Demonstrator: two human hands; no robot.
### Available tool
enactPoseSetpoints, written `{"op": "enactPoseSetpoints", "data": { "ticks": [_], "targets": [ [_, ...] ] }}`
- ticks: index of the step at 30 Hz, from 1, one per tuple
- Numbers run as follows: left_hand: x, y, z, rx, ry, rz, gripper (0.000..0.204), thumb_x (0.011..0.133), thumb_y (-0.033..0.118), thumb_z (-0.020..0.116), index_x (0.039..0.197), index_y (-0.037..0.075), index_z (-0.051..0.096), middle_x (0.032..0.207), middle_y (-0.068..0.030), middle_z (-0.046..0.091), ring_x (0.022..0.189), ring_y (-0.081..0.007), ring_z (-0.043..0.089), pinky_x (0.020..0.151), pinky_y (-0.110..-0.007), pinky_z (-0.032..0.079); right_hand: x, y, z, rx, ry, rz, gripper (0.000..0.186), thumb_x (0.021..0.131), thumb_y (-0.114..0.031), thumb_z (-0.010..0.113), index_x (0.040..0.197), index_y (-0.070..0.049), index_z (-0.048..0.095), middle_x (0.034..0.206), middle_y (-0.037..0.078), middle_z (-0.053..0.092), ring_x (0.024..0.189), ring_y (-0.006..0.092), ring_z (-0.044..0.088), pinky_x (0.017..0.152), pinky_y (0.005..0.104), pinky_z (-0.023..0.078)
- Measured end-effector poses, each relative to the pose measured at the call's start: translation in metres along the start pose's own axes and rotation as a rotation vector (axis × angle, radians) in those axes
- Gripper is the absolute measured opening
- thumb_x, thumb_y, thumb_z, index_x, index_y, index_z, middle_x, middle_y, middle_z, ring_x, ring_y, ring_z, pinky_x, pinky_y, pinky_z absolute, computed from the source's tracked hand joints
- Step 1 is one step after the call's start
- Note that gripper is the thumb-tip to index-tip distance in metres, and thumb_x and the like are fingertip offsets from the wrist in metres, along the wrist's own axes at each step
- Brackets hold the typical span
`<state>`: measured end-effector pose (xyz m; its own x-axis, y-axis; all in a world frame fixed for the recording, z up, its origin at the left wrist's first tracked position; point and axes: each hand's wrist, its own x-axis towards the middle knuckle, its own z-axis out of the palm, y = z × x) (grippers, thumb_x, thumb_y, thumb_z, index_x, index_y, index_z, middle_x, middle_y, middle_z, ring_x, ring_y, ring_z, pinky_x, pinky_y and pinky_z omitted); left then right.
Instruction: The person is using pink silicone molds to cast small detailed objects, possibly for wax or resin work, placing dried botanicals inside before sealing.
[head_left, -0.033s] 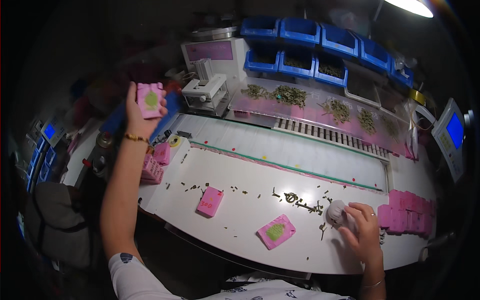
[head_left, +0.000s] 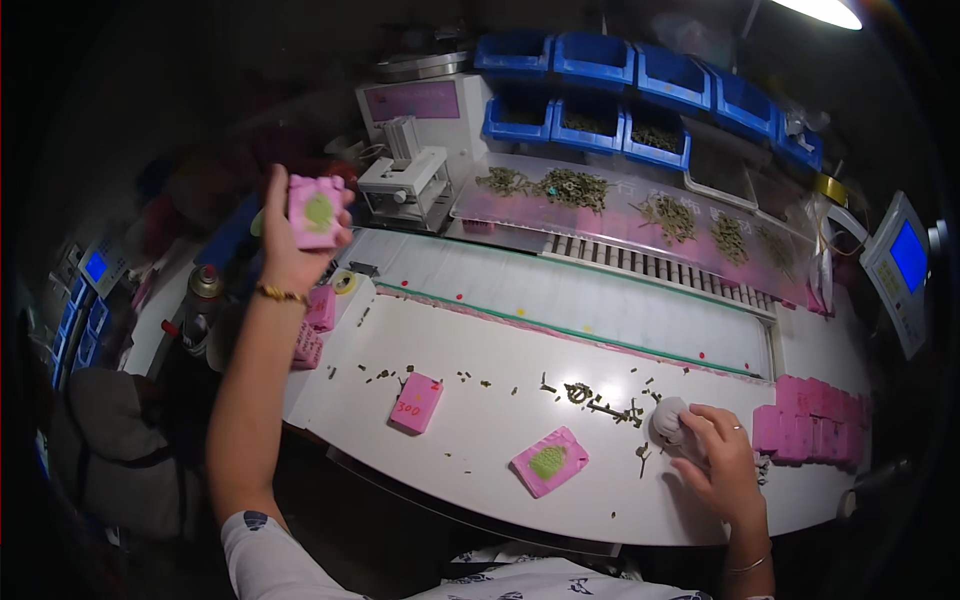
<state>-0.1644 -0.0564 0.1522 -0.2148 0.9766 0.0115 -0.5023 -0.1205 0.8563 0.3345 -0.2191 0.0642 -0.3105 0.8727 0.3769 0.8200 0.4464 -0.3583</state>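
Note:
Raised at the left, my left hand [head_left: 303, 250] grips a pink rubber mould half [head_left: 316, 212]. The mould carries a green oval patterned piece, and its face is turned upward. On the white table at the right, my right hand [head_left: 722, 462] has its fingers parted and curved beside a grey-white rounded pouch [head_left: 669, 420]. The fingertips appear to touch the pouch's edge, and its right side is partly hidden behind them. Another pink mould half [head_left: 550, 461] with a green piece lies left of this hand. Farther left rests a closed pink block [head_left: 416, 403] with red marks.
Stacked pink blocks [head_left: 810, 420] stand at the right edge. Dark green bits [head_left: 600, 402] are scattered across the table. Behind lies a pale recessed strip, then a clear tray [head_left: 620, 213] with green clusters and blue bins [head_left: 596, 60]. A spray can [head_left: 203, 300] stands at the left.
My left hand has moved slightly to the right with the mould half. My right hand stays beside the pouch, and the whole view has shifted a little.

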Motion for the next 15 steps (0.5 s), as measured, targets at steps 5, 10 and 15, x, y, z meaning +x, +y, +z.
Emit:
{"op": "enactPoseSetpoints", "data": {
  "ticks": [5,10,15],
  "targets": [
    [-0.076,-0.112,0.069,0.002,-0.291,-0.391,0.058,0.102,0.052,0.038,0.115,-0.001,0.058,0.092,-0.0125,0.064,0.07,-0.0205,0.061,0.056,-0.032,0.049,0.003,0.014,-0.003,-0.159,-0.319,-0.054,0.071,0.071,0.005,0.068,0.138,-0.009,0.05,0.126,0.015,0.056,0.105,0.0331,0.06,0.09,0.043,0.045],
    [-0.134,-0.189,0.106,-0.098,-0.395,-0.665,0.061,0.104,0.05,0.033,0.117,-0.005,0.055,0.09,-0.0144,0.064,0.071,-0.0231,0.062,0.057,-0.034,0.051,0.037,-0.021,-0.029,-0.156,0.13,-0.219,0.063,0.07,0.007,0.066,0.132,-0.007,0.059,0.127,0.017,0.059,0.098,0.0295,0.061,0.086,0.0379,0.048],
    [-0.156,-0.192,0.133,0.003,-0.507,-0.505,0.059,0.106,0.044,0.029,0.11,-0.005,0.061,0.092,-0.0155,0.067,0.073,-0.0191,0.064,0.058,-0.03,0.054,0.038,-0.067,-0.007,-0.313,-0.029,-0.549,0.058,0.078,-0.012,0.062,0.135,-0.011,0.058,0.132,0.015,0.059,0.079,0.0214,0.06,0.077,0.0333,0.05]
  ]
}}
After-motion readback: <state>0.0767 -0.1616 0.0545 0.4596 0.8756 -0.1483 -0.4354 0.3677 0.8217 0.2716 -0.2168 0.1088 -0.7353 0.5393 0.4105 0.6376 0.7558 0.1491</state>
